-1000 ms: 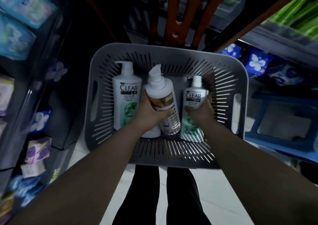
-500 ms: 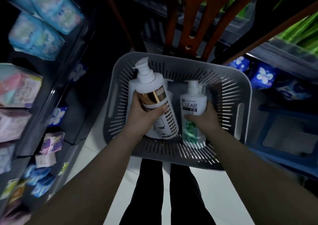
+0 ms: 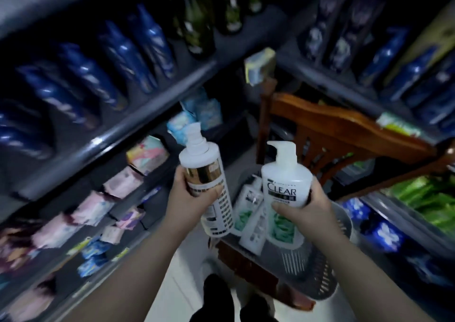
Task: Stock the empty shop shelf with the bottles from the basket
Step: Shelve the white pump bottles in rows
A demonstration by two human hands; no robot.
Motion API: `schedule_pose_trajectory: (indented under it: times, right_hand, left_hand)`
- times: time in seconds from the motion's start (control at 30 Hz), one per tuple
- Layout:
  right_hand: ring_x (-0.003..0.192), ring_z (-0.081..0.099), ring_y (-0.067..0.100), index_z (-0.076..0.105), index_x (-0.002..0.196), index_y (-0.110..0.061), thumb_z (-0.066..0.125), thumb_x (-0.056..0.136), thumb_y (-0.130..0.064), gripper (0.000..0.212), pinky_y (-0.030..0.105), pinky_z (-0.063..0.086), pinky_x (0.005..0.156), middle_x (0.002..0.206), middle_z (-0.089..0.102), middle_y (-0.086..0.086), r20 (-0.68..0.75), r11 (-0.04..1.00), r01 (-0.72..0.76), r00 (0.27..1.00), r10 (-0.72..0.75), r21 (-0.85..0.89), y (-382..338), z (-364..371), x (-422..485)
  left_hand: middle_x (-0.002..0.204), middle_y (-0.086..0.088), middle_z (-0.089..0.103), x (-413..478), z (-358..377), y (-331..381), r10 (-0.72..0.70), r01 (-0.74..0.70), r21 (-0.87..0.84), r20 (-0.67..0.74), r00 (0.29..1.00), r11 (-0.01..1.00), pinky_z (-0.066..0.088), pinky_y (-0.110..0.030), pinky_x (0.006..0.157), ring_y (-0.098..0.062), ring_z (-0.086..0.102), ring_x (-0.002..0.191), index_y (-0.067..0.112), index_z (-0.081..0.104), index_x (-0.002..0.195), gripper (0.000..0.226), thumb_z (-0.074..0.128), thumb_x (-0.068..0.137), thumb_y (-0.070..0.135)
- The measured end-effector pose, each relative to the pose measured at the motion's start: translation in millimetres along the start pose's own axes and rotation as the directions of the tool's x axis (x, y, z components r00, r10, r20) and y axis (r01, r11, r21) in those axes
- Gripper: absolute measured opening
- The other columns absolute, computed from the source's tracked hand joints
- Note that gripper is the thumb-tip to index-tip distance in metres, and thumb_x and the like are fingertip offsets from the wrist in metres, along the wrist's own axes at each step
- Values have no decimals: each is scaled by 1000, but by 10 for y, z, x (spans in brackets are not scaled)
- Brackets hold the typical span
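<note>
Left hand [image 3: 194, 200]: wrapped round gold-banded pump bottle [image 3: 208, 174], now raised above basket [image 3: 294, 260].
Right hand [image 3: 309, 207]: gripping CLEAR bottle [image 3: 285, 176], likewise lifted out.

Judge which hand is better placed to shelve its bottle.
Probably left: the left hand holds its pump bottle beside the left shelving; the right hand, with the CLEAR bottle, faces the wooden chair.

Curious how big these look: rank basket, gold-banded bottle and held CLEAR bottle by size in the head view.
Largest: grey basket.
Then gold-banded bottle and CLEAR bottle: alike in look; both are held up nearer the camera, so I won't rank them.
</note>
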State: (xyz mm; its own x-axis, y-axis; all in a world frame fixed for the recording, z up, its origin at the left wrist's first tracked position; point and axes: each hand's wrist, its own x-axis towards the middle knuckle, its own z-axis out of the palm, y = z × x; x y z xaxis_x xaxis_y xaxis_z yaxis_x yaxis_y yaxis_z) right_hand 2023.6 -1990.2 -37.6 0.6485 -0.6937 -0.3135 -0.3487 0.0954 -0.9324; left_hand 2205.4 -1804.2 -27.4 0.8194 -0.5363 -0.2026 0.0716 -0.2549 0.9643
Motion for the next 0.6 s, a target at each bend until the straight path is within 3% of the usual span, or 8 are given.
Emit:
schedule_pose_trajectory:
  times: [0.07, 0.23, 0.33, 0.43, 0.5, 0.6]
  right_hand:
    - [81, 65, -5, 52, 107, -47, 86, 64, -8, 67, 13, 51, 57, 91, 68, -24, 59, 995, 95, 994, -95, 6, -409, 128, -58]
    - [79, 67, -3, 55, 106, -37, 85, 61, 1, 67, 17, 53, 61, 88, 71, -23, 192, 960, 277, 941, -280, 44, -1293, 613, -124]
    - [87, 70, 7, 58, 110, -38, 87, 63, -7, 63, 30, 55, 68, 96, 72, -15, 312, 939, 336, 886, -343, 78, -1787, 988, -167]
    - [82, 69, 1, 58, 101, -49, 88, 59, -20, 59, 22, 55, 60, 94, 70, -21, 380, 913, 393, 832, -404, 110, -2265, 1426, -244]
    - [80, 68, -1, 59, 97, -50, 88, 60, -20, 56, 15, 53, 52, 92, 70, -24, 408, 884, 445, 788, -461, 140, -2584, 1734, -308]
    - [78, 69, 3, 62, 96, -43, 87, 61, -19, 49, 25, 55, 58, 91, 72, -18, 444, 845, 504, 725, -527, 179, -3073, 2219, -418]
  left_hand:
    - [113, 17, 68, -138, -312, 233, 21, -22, -11, -88, 996, 1000, 55, -40, 84, -4, 66, 102, 48, 51, 115, 68, 88, 60, 35]
    - [103, 19, 70, -425, -1079, 852, 141, -125, 72, -312, 939, 990, 54, -32, 77, 0, 68, 91, 46, 51, 108, 56, 79, 59, 46]
    - [97, 21, 70, -585, -1551, 1217, 209, -195, 77, -429, 879, 978, 52, -23, 68, 0, 69, 84, 47, 51, 102, 48, 76, 60, 50]
    - [95, 20, 70, -736, -2016, 1539, 267, -266, 75, -505, 821, 961, 52, -16, 61, -1, 70, 82, 51, 52, 96, 43, 76, 60, 51]
    - [93, 19, 71, -835, -2334, 1716, 300, -306, 82, -547, 781, 948, 52, -17, 61, -2, 70, 80, 53, 53, 92, 41, 75, 57, 50]
    - [93, 17, 72, -973, -2839, 1912, 331, -337, 107, -604, 725, 935, 53, -25, 67, -3, 70, 82, 50, 54, 95, 42, 75, 58, 47]
